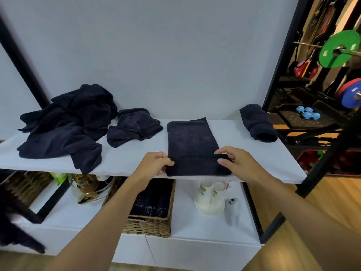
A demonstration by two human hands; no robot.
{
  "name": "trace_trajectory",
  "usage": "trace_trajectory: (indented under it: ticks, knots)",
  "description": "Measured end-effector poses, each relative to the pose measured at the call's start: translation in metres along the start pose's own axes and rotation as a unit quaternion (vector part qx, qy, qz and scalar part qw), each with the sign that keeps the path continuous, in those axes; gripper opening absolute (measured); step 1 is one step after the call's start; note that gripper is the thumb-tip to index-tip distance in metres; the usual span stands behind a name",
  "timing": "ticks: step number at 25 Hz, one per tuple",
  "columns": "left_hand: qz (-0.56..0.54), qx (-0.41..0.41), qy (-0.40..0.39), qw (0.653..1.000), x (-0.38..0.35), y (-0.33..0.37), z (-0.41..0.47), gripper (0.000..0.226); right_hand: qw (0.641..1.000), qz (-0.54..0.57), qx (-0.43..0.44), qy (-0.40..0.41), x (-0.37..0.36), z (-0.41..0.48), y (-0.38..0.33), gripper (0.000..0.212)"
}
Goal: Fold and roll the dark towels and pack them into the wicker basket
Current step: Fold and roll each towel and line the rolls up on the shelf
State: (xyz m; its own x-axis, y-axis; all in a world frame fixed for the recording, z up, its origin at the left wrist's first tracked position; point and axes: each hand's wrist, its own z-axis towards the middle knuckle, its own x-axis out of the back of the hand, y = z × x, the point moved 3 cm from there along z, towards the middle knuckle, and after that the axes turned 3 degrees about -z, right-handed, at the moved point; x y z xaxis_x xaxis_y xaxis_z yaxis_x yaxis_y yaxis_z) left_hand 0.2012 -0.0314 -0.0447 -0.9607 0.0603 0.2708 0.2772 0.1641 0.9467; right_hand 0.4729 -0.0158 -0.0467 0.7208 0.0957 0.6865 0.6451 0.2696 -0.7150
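Note:
A dark folded towel (192, 139) lies as a long strip on the white upper shelf (136, 159). Its near end is turned over into the start of a roll. My left hand (154, 163) pinches the left end of that rolled edge and my right hand (234, 161) pinches the right end. A pile of loose dark towels (66, 126) lies at the shelf's left, a crumpled towel (132, 126) beside it, and a rolled towel (257, 123) at the far right. The wicker basket (150, 225) stands on the lower shelf below, holding rolled dark towels, partly hidden by my left forearm.
On the lower shelf stand paper cups on plates (211, 198), a small grey object (231, 212) and glass items (88, 186). A black frame post (23, 61) rises at the left. Gym weights (338, 49) and blue dumbbells (307, 112) fill the room to the right.

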Motion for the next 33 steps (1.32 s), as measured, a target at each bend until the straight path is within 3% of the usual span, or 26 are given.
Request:
trace_trajectory:
  ticks: [2,4,5,8,10,12,15,16,17,19,21,24,26,29,30,33]
  knots:
    - [0.004,0.020,0.037,0.999,-0.004,-0.004,0.003,0.020,0.999,-0.027,-0.020,0.004,-0.005,0.010,0.008,0.019]
    - [0.009,0.023,0.091,0.996,-0.008,-0.007,0.009,0.018,0.993,-0.111,0.030,0.027,-0.009,0.014,0.009,0.015]
    - [0.023,0.016,0.119,0.992,-0.009,-0.009,0.012,0.016,0.979,-0.179,0.087,0.047,-0.012,0.014,0.005,0.012]
    - [0.192,-0.047,0.170,0.965,-0.016,-0.008,0.011,0.015,0.888,-0.354,0.279,0.092,-0.015,0.010,-0.001,0.011]
    - [0.309,-0.167,0.172,0.920,-0.021,-0.005,0.004,0.006,0.873,-0.376,0.305,0.055,-0.012,0.006,0.000,0.021]
    - [0.416,-0.314,0.140,0.842,-0.025,-0.007,-0.004,0.008,0.870,-0.402,0.286,-0.001,-0.011,0.005,0.002,0.033]
    - [0.531,-0.369,0.095,0.757,-0.026,-0.010,-0.006,0.034,0.887,-0.380,0.257,-0.046,-0.010,0.011,-0.003,0.027]
    - [0.545,-0.353,0.082,0.756,-0.026,-0.009,-0.005,0.036,0.899,-0.358,0.247,-0.054,-0.010,0.013,-0.006,0.024]
    - [0.534,-0.327,0.071,0.777,-0.026,-0.008,-0.004,0.034,0.913,-0.331,0.230,-0.059,-0.008,0.016,-0.008,0.021]
    - [0.439,-0.266,0.071,0.855,-0.022,0.000,0.001,0.029,0.955,-0.233,0.164,-0.078,-0.002,0.024,-0.007,0.016]
    - [0.350,-0.207,0.069,0.911,-0.017,0.008,0.013,0.022,0.983,-0.128,0.090,-0.093,0.003,0.034,-0.001,0.015]
    - [0.289,-0.137,0.037,0.947,-0.012,0.015,0.035,0.018,0.995,-0.064,0.015,-0.079,0.005,0.052,0.003,0.011]
    - [0.264,-0.108,0.019,0.958,-0.010,0.014,0.047,0.013,0.988,-0.144,0.051,-0.035,0.000,0.059,0.001,0.006]
    - [0.269,-0.118,-0.006,0.956,-0.010,0.014,0.065,0.014,0.920,-0.315,0.229,0.052,-0.010,0.055,-0.007,0.016]
    - [0.282,-0.129,-0.014,0.951,-0.010,0.014,0.070,0.017,0.907,-0.332,0.256,0.040,-0.013,0.052,-0.005,0.019]
    - [0.348,-0.196,-0.003,0.917,-0.008,0.018,0.072,0.010,0.905,-0.368,0.206,-0.046,-0.016,0.056,-0.001,0.044]
